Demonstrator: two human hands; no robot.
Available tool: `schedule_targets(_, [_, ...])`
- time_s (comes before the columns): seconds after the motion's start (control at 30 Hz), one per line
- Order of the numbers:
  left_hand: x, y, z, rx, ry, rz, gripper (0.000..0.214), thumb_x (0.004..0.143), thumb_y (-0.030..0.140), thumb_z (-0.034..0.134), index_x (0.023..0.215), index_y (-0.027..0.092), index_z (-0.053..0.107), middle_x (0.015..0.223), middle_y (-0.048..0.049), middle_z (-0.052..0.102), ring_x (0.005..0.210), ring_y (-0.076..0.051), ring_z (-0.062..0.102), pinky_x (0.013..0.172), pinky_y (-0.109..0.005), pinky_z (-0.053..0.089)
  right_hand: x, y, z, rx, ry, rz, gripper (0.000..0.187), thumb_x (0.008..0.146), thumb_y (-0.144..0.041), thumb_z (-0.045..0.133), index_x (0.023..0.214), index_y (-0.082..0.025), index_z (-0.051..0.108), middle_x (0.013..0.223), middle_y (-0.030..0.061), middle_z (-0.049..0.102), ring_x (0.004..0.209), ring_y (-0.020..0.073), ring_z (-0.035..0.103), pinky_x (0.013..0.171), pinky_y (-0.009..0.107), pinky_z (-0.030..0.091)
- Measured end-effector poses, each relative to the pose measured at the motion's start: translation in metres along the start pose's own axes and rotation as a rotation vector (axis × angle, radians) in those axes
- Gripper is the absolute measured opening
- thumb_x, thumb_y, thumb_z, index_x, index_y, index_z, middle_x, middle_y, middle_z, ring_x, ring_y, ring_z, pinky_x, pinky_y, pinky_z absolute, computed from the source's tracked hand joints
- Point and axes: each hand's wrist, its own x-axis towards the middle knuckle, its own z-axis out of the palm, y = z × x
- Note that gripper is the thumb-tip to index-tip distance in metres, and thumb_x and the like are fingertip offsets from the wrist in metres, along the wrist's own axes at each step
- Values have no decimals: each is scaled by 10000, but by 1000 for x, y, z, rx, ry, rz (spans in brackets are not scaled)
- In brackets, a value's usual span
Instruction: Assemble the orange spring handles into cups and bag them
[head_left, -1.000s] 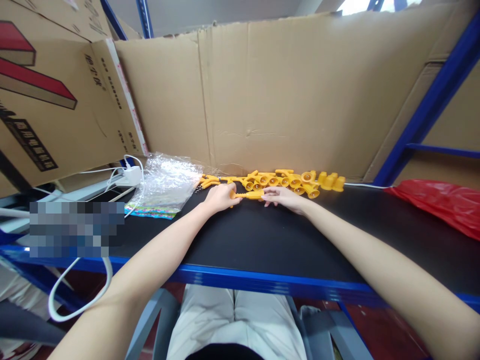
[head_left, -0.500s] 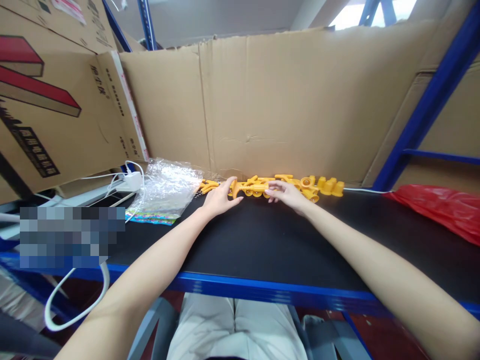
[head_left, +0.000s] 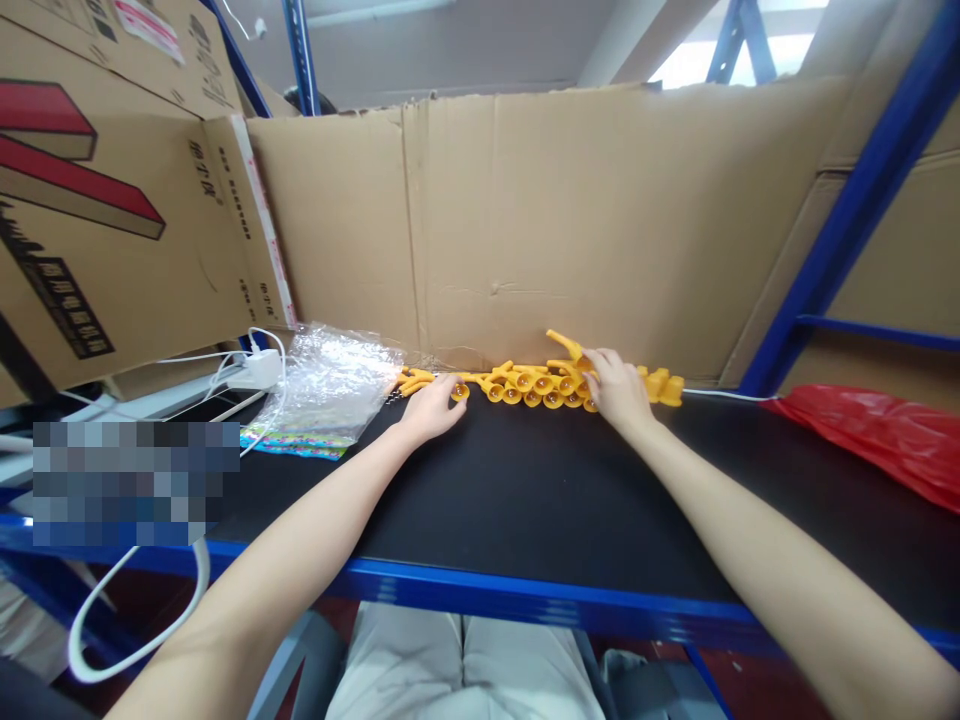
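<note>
Brown cardboard (head_left: 562,230) is standing behind the black tabletop (head_left: 540,500), whose blue front edge (head_left: 540,597) is running across above the person's pale trousers (head_left: 465,670). Along the foot of the cardboard, a row of yellow pieces (head_left: 543,385) is lying across the middle, several turning their round, flared mouths toward the front. Over this row, the right hand (head_left: 619,388) is holding a yellow piece with a raised stem (head_left: 564,342), its fingers closing narrowly on the wider end while the stem is pointing up and leftward. At the row's left part, the left hand (head_left: 435,408) is curling its thumb and fingers about a small yellow cup-shaped end (head_left: 460,392); whether they are gripping it, I cannot tell. Some slim yellow pieces (head_left: 416,382) are lying just beyond that hand, near the clear plastic packaging (head_left: 337,375), and yellow cups (head_left: 661,386) are sitting at the row's right end, just beside the right hand. Farther right, a red plastic bag (head_left: 870,430) is lying crumpled. On the left, a white charger (head_left: 262,370) is resting below a printed box (head_left: 135,220), and a pixelated patch is hiding what is lying nearer.
</note>
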Motion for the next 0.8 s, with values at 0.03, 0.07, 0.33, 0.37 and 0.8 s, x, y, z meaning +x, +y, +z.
schedule_targets(0.03, [0,0,0,-1,-6,3,222,795,297,445,975,200,532,1003,-54,598,926,-197,574,777,-324,465,-1,0,2,-37,-37,-18,370,839,-202,397,1202,-202,474,1109,119,560,874,244,555,764,385,404])
schedule_targets(0.07, [0,1,0,-3,-11,6,220,793,293,444,972,201,535,1011,-55,598,927,-195,573,776,-323,465,-2,-1,5,-62,-73,-27,376,843,-198,386,1209,-198,472,1114,123,561,898,249,549,774,384,392])
schedule_targets(0.33, [0,-1,1,-15,-56,5,225,788,297,448,956,198,561,1024,-57,599,900,-189,576,766,-319,467,-4,-12,11,-31,-211,-5,491,832,-251,393,1319,-191,375,1265,135,494,1116,280,466,920,484,291])
schedule_targets(0.37, [0,-1,1,-10,-59,6,229,789,303,448,953,196,565,1022,-59,598,890,-190,578,758,-320,469,-4,-12,11,-23,-216,1,497,829,-255,396,1322,-190,370,1275,136,487,1139,280,451,932,496,281])
schedule_targets(0.8, [0,-19,11,161,-250,-173,571,804,452,401,1307,182,375,1424,-137,281,1308,-302,234,1026,-517,218,7,-5,3,100,-155,177,416,860,-341,369,1225,-177,483,1310,122,467,1199,268,413,982,531,243])
